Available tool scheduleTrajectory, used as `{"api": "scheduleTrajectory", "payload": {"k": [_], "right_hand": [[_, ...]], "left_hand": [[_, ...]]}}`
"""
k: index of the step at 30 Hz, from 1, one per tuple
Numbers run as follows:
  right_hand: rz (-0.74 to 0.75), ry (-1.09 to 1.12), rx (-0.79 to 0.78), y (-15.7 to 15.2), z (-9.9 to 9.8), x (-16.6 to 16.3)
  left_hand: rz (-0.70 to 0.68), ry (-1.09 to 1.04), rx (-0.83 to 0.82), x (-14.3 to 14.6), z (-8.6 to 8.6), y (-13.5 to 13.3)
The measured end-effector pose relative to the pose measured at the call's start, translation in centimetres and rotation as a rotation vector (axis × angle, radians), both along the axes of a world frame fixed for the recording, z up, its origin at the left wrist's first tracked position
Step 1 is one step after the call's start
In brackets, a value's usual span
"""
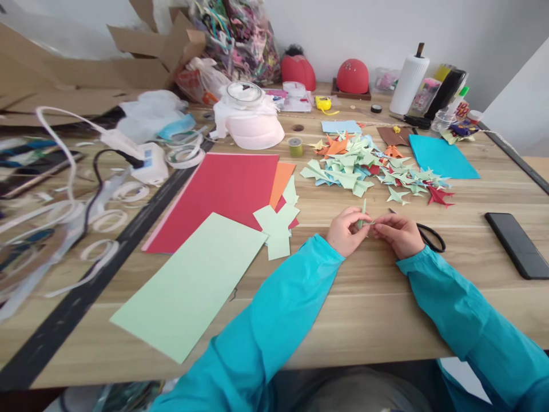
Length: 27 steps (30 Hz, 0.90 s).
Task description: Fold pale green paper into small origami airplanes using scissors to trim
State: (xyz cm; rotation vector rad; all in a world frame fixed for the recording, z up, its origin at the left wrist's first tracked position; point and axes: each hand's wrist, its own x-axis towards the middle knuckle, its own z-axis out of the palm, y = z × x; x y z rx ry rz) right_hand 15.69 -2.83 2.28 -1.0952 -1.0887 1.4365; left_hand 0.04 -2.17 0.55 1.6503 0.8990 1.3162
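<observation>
The left hand (346, 230) pinches a small green paper (362, 214) between its fingers, and the right hand (400, 233) has its fingertips pressed together on the paper's thin end. It looks narrow and folded, and a bit of it pokes up. I think it takes 2 hands because it is so little and light: 1 keeps it steady while the other minds the tip. A black loop handle (441, 240) peeks out beside the right hand, maybe kept there to be easy to grab. Past the hands is a heap of pointy folded paper shapes (351, 166), perhaps set there so the blue sleeves (295, 286) don't squash them. On the left, a cut green shape (278, 232) with stubby arms lies by a big flat green sheet (189, 286), near the left arm. The bench (355, 320) looks smooth, with woody stripes. A shiny black phone (518, 246) lies well apart on the right.
</observation>
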Motion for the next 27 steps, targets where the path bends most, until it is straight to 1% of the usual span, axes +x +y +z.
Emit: {"api": "scheduleTrajectory", "payload": {"k": [6, 16, 27], "right_hand": [[0.006, -0.05, 0.025, 0.21, -0.54, 0.26], [0.006, -0.075, 0.034, 0.12, -0.64, 0.26], [-0.082, -0.04, -0.013, -0.18, -0.46, -0.51]], "left_hand": [[0.03, 0.024, 0.031, 0.02, -0.05, -0.01], [0.061, 0.072, 0.086, 0.0, -0.13, -0.17], [0.104, 0.175, 0.245, 0.11, 0.05, -0.6]]}}
